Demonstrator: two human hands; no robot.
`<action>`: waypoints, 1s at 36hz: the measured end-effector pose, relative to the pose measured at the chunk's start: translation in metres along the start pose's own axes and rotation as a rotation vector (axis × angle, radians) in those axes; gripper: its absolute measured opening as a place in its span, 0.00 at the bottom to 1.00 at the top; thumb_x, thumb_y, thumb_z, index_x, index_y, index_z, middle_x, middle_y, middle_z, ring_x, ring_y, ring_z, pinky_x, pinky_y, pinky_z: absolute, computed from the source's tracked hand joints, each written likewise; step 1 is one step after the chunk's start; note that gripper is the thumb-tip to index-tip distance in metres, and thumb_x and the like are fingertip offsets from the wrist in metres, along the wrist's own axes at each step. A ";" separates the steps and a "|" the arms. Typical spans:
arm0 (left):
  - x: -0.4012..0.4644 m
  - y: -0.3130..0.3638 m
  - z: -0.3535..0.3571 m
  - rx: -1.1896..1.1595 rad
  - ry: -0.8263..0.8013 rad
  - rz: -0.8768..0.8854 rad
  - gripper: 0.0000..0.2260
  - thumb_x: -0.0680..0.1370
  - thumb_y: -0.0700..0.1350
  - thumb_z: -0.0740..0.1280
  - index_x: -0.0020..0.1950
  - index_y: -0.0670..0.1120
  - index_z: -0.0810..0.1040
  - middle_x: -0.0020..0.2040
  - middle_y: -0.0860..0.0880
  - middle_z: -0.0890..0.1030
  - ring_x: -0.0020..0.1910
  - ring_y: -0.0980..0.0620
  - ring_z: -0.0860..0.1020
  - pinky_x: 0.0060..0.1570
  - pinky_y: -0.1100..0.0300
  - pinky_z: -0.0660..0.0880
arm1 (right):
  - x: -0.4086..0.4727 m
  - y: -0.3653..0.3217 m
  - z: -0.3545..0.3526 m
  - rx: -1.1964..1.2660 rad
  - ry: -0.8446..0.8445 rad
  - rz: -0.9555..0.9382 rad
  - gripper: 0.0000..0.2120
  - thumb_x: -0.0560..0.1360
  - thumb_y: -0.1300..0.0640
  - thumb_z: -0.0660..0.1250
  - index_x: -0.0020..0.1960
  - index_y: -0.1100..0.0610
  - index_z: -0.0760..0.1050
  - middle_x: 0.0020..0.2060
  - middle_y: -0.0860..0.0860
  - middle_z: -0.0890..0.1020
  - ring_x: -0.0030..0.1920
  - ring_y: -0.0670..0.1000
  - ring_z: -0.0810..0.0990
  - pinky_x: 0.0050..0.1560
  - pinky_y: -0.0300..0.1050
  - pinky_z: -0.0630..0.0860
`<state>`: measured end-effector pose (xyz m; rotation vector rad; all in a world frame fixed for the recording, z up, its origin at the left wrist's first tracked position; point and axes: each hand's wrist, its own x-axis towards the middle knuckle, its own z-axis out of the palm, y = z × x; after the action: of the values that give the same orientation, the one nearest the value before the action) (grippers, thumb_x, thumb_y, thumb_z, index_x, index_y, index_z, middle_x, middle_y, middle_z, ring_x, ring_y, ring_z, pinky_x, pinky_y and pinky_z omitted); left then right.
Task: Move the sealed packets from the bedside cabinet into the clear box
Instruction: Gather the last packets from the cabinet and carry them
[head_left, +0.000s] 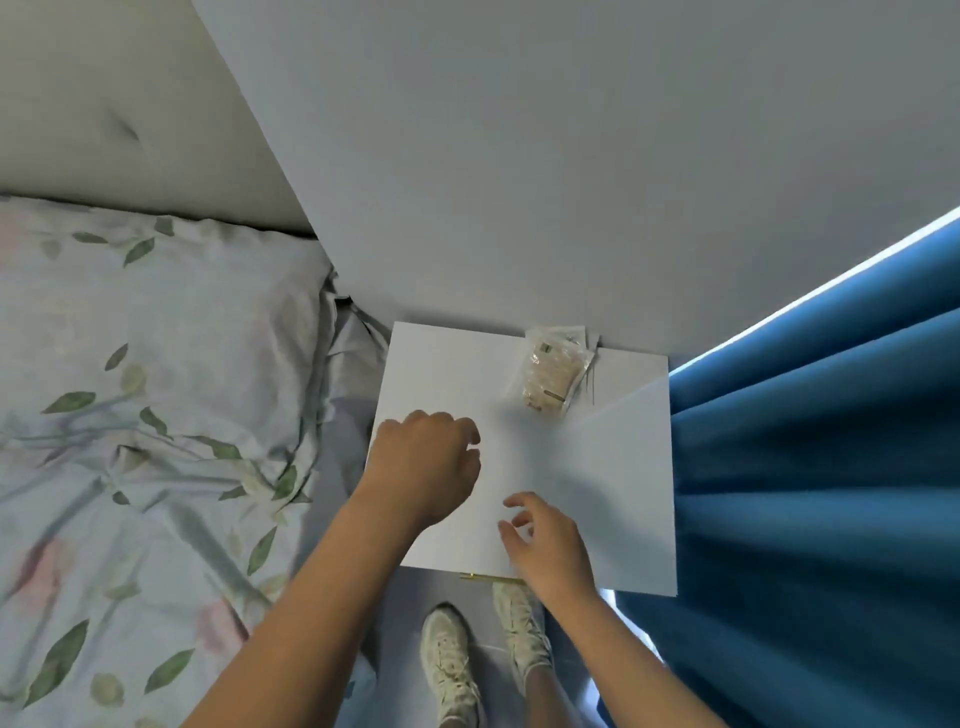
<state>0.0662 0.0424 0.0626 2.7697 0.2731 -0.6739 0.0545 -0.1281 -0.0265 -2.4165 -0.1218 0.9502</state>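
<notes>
Head view: sealed packets (553, 373) are stacked at the far right of the white bedside cabinet (613, 499), against the wall — long axis running from wall toward the near edge, slightly tilted. Left hand (426, 467) is loosely curled, nothing held; right hand (545, 545) is spread, nothing grasped — both short of the packets.

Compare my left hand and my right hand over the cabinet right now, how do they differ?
The left hand is curled with its fingers tucked in; the right hand is looser, fingers spread and half open. The left hand is farther in over the bedside cabinet, nearer the sealed packets; the right hand is at the front edge. Both are empty and touch no packet.
</notes>
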 end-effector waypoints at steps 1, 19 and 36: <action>0.010 -0.004 0.007 -0.005 -0.002 -0.006 0.15 0.81 0.50 0.55 0.67 0.53 0.71 0.62 0.52 0.77 0.62 0.49 0.73 0.56 0.54 0.68 | 0.016 0.002 0.001 0.005 0.031 -0.009 0.12 0.77 0.51 0.65 0.60 0.49 0.74 0.50 0.48 0.80 0.52 0.50 0.78 0.51 0.43 0.76; 0.065 -0.020 0.094 -0.440 -0.022 -0.226 0.13 0.80 0.47 0.58 0.64 0.52 0.74 0.63 0.54 0.75 0.59 0.52 0.75 0.55 0.58 0.71 | 0.203 -0.005 -0.031 0.145 0.426 0.279 0.42 0.61 0.50 0.79 0.65 0.58 0.59 0.61 0.58 0.74 0.61 0.62 0.74 0.54 0.55 0.75; 0.093 0.008 0.082 -1.566 0.058 -0.462 0.11 0.76 0.45 0.69 0.54 0.40 0.79 0.48 0.39 0.84 0.45 0.44 0.84 0.48 0.45 0.81 | 0.112 -0.019 -0.051 0.858 -0.058 -0.049 0.06 0.78 0.57 0.63 0.54 0.53 0.70 0.45 0.44 0.81 0.44 0.38 0.80 0.42 0.28 0.74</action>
<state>0.1152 0.0200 -0.0493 1.2086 0.9498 -0.2152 0.1737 -0.1046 -0.0530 -1.5888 0.1764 0.8213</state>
